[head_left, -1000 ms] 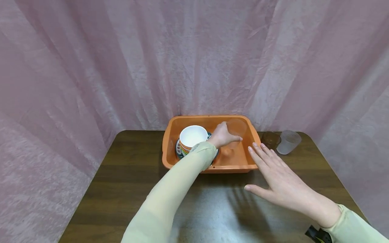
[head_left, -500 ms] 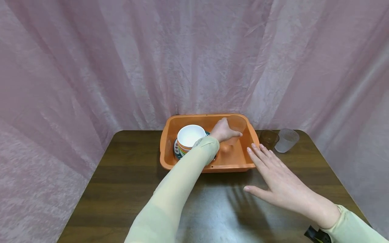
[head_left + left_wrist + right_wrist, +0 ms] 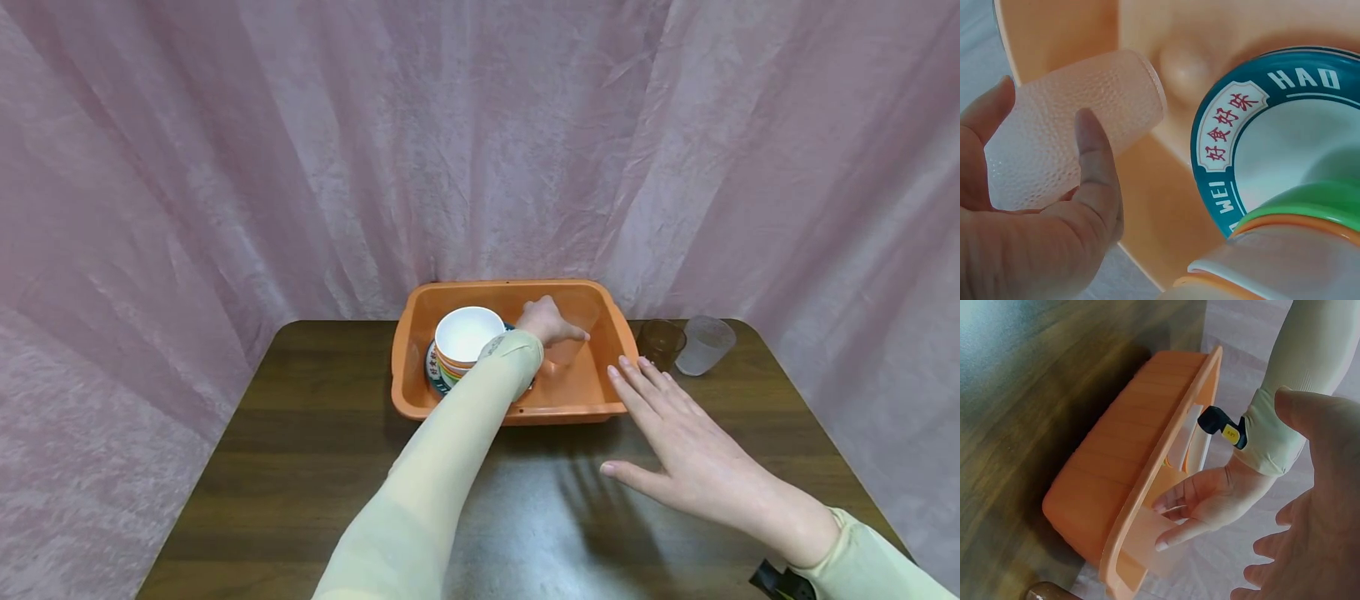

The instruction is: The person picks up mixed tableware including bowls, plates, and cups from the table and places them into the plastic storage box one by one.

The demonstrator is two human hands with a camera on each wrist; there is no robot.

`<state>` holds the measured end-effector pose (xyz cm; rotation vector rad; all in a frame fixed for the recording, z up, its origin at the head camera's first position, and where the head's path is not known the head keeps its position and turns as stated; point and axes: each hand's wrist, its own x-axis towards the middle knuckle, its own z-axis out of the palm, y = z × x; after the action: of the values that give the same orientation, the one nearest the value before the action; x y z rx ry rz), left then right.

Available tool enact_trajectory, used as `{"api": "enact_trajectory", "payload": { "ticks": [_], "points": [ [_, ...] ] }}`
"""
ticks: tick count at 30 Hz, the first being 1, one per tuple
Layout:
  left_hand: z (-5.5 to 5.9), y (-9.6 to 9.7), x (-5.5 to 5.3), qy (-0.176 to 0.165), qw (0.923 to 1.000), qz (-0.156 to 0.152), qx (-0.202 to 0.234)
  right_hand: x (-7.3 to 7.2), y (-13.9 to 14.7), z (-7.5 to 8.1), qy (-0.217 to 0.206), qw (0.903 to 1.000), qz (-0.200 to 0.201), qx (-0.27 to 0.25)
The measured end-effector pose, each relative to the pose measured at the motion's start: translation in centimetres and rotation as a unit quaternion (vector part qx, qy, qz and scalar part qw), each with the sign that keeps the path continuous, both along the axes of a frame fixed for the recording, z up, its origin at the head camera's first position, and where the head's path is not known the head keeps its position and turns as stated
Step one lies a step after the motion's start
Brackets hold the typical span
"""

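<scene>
In the left wrist view my left hand [image 3: 1035, 244] grips a clear, dimpled plastic cup [image 3: 1044, 134] near its wide end, with fingers on both sides. The cup lies tilted over the inside of an orange basin [image 3: 567, 397], its narrow end toward the basin floor. Close by, a stack of white bowls [image 3: 469, 332] with coloured outsides stands on a teal-rimmed plate [image 3: 1275, 140] in the basin. My right hand [image 3: 697, 450] is held over the table in front of the basin's right corner, fingers straight and spread, holding nothing.
Right of the basin stand a brown tinted glass [image 3: 660, 343] and a frosted clear cup [image 3: 706, 344], side by side. The dark wooden table [image 3: 315, 467] ends at a pink curtain [image 3: 450, 150] behind the basin.
The left hand has gone lower and slightly left with the cup, deeper into the basin. The right hand has hardly moved; the head view has shifted slightly.
</scene>
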<state>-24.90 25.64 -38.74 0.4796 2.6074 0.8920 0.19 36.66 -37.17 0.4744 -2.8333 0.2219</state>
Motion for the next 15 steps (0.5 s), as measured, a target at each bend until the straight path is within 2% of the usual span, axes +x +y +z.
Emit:
{"api": "enact_trajectory", "payload": {
  "ticks": [5, 8, 11, 15],
  "points": [
    [-0.12, 0.21, 0.09, -0.021, 0.9997, -0.01, 0.011, 0.1, 0.07, 0.01, -0.003, 1.0, 0.002, 0.001],
    [-0.3, 0.48, 0.0, -0.026, 0.9995, -0.015, -0.002, 0.15, 0.14, -0.01, 0.0, 1.0, 0.004, 0.003],
    [-0.59, 0.73, -0.09, -0.037, 0.9992, -0.007, -0.009, 0.2, 0.24, -0.04, 0.0, 1.0, 0.004, 0.005],
    [-0.92, 0.81, -0.16, -0.062, 0.9981, 0.004, 0.003, 0.28, 0.39, -0.09, -0.001, 1.0, 0.004, 0.005]
  ]
}}
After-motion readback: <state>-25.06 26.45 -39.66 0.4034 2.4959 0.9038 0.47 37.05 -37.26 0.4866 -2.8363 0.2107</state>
